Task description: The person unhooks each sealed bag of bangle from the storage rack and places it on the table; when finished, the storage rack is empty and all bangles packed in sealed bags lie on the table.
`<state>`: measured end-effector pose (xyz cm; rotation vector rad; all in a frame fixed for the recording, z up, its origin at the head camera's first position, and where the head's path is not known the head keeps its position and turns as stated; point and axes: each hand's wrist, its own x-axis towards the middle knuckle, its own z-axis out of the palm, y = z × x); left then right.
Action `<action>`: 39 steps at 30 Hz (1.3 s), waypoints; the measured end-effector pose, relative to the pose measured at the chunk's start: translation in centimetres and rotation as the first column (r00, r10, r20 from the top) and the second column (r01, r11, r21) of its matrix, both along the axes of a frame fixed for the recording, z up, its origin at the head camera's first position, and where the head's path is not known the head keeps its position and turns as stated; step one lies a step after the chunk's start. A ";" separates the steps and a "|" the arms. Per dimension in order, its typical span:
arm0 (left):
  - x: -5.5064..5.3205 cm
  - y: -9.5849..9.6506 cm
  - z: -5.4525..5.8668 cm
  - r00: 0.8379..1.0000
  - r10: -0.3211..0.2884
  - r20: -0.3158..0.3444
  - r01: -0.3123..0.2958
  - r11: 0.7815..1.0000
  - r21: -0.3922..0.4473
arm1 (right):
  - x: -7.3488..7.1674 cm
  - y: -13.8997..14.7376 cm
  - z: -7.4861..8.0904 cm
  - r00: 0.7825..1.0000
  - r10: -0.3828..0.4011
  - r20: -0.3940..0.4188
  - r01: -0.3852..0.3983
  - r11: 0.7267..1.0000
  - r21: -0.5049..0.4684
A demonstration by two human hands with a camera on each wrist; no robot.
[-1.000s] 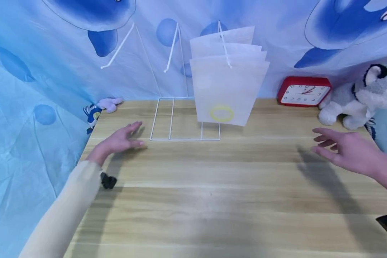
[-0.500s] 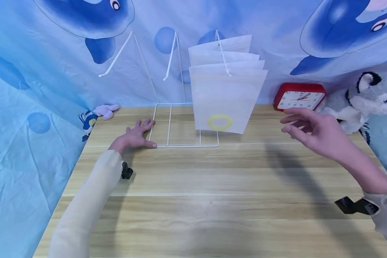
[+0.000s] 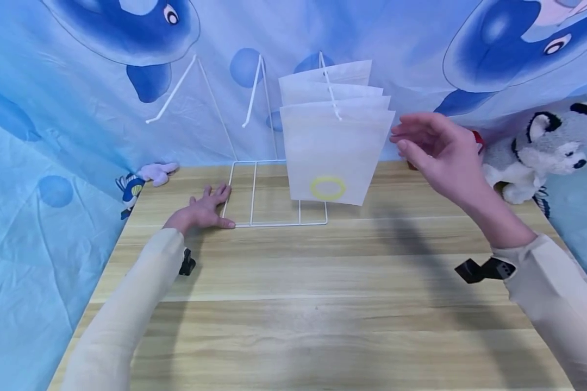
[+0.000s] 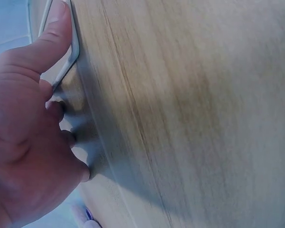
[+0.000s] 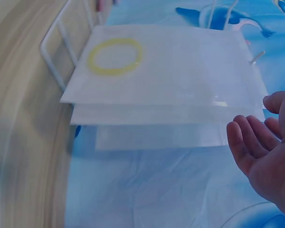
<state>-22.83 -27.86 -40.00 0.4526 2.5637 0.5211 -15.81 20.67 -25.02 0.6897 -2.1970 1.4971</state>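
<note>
A white wire rack (image 3: 280, 224) stands at the back of the table, with three hooked arms rising from it. From its right arm hang several flat white sheets, the front sheet (image 3: 339, 146) marked with a yellow ring. My left hand (image 3: 201, 210) rests at the rack's left front corner, fingers spread. Its thumb lies over the wire in the left wrist view, while the fingertips are partly hidden. My right hand (image 3: 442, 155) is raised beside the sheets' right edge, fingers loosely bent and holding nothing. In the right wrist view its fingertips (image 5: 233, 130) are close to the sheets' upper edge; contact is unclear.
A grey and white plush dog (image 3: 543, 146) sits at the back right. Most of a red clock (image 3: 478, 138) is hidden behind my right hand. A small purple plush toy (image 3: 157, 172) lies at the back left. Blue printed cloth (image 3: 54, 136) surrounds the wooden table (image 3: 318, 282).
My left hand moved right onto the rack's corner and then stayed there. My right hand moved left and up to the sheets, now covering the clock. The head view shifted slightly.
</note>
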 end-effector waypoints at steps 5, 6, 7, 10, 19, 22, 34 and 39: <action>-0.1 -0.2 -0.1 1.000 0.004 0.010 -0.004 1.000 -0.005 | -1.2 -0.9 0.5 0.997 0.059 0.042 -0.054 0.992 -0.111; -0.1 -0.1 0.0 1.000 0.007 0.011 -0.006 1.000 -0.009 | -1.4 -1.0 0.5 0.996 0.079 0.051 -0.072 0.988 -0.134; -0.1 0.0 0.1 1.000 0.009 0.012 -0.009 1.000 -0.019 | -1.6 -1.1 0.5 0.994 0.095 0.059 -0.085 0.985 -0.152; 0.0 0.2 0.4 1.000 0.013 0.016 -0.013 1.000 -0.022 | -2.2 -1.5 0.4 0.980 0.168 0.103 -0.143 0.966 -0.214; 0.3 0.4 0.7 1.000 0.022 0.019 -0.021 0.999 -0.030 | -2.8 -2.2 0.9 0.966 0.090 0.243 -0.077 0.995 -0.060; 0.3 0.5 0.7 0.999 0.026 0.018 -0.026 0.999 -0.030 | -2.9 -2.4 1.1 0.955 0.093 0.283 -0.075 0.994 -0.076; 0.6 0.5 0.5 0.999 0.030 0.021 -0.030 0.999 -0.030 | -2.4 -3.1 1.2 0.853 0.442 0.279 -0.234 0.800 -0.552; 0.5 0.5 0.5 0.999 0.029 0.018 -0.028 0.999 -0.037 | -1.7 -3.0 1.7 0.851 0.460 0.255 -0.240 0.772 -0.589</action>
